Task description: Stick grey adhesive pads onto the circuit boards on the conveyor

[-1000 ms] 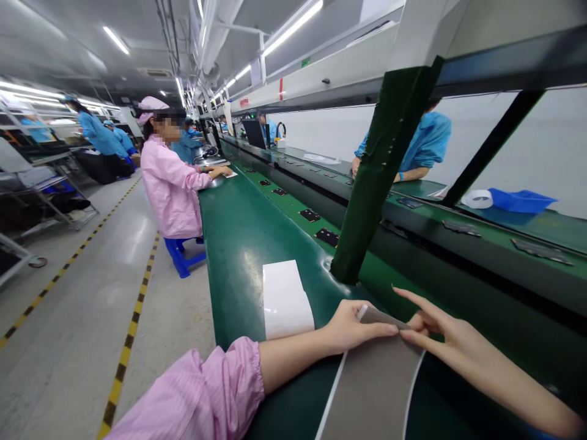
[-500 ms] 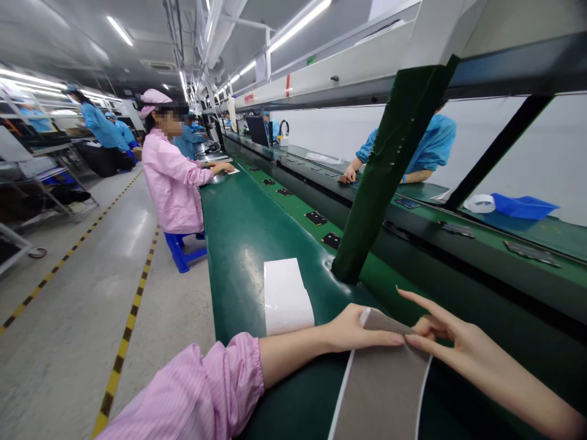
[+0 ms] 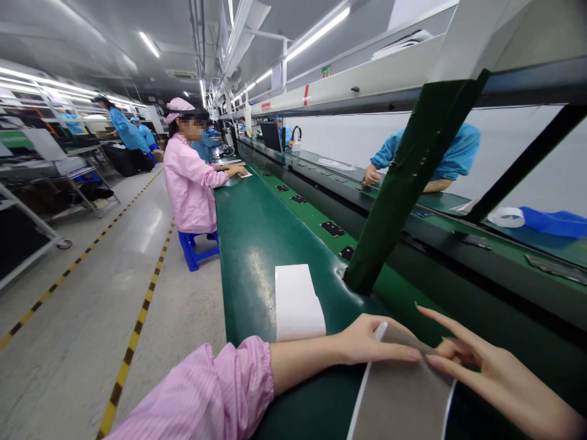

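Observation:
A grey sheet with pale edges (image 3: 403, 397) is held up at the lower right, running out of the bottom of the view. My left hand (image 3: 373, 342) grips its upper edge, thumb flat on the near face and fingers hidden behind. At the sheet's upper right edge, my right hand (image 3: 477, 360) pinches with thumb and fingertips, its index finger raised. Left of my hands, a white sheet of paper (image 3: 298, 299) lies on the green worktable (image 3: 247, 232), partly behind my left forearm.
A green-wrapped post (image 3: 398, 201) slants up beyond my hands. Several dark flat parts (image 3: 332, 228) lie along the green strip. One co-worker in pink (image 3: 192, 183) sits at the left edge; another in blue (image 3: 458, 153) works across the line. A white roll (image 3: 506, 217) lies at the right.
The whole view has shifted, so everything appears farther right and slightly lower. Both hands keep their hold on the grey sheet, with little change in pose.

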Motion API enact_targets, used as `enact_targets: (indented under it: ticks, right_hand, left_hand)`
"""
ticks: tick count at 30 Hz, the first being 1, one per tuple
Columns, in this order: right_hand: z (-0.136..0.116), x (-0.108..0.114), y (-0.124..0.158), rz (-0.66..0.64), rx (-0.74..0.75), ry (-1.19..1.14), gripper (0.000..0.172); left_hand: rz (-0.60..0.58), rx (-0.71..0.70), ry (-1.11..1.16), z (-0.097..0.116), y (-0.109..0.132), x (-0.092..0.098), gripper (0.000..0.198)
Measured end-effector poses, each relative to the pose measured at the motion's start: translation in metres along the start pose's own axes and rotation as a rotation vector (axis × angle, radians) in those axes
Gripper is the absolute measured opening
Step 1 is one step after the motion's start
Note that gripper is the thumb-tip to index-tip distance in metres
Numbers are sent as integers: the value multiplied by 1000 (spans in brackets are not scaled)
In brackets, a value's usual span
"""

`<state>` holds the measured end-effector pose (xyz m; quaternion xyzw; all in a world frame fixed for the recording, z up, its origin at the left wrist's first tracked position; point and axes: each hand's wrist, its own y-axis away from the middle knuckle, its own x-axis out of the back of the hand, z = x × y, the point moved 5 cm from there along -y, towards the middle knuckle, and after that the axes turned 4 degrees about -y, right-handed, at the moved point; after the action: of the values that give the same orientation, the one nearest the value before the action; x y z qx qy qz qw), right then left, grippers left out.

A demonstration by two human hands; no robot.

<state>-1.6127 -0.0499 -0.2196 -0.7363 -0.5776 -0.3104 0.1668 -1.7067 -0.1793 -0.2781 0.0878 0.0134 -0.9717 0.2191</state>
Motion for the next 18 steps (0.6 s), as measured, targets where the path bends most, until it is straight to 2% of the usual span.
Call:
enact_targets:
  ticks: [4,9,18]
  right_hand:
    - [2,1,-1,1,15,8,82]
    - [13,1,-4,0,26,18,84]
    - [15,3,-5,14,28,36,84]
  left_hand:
    - [6,-33,-15,2,-1,1,45]
    - [-11,-32,3,1,0,0,54]
    - [-7,69,-26,-3,2,0,60]
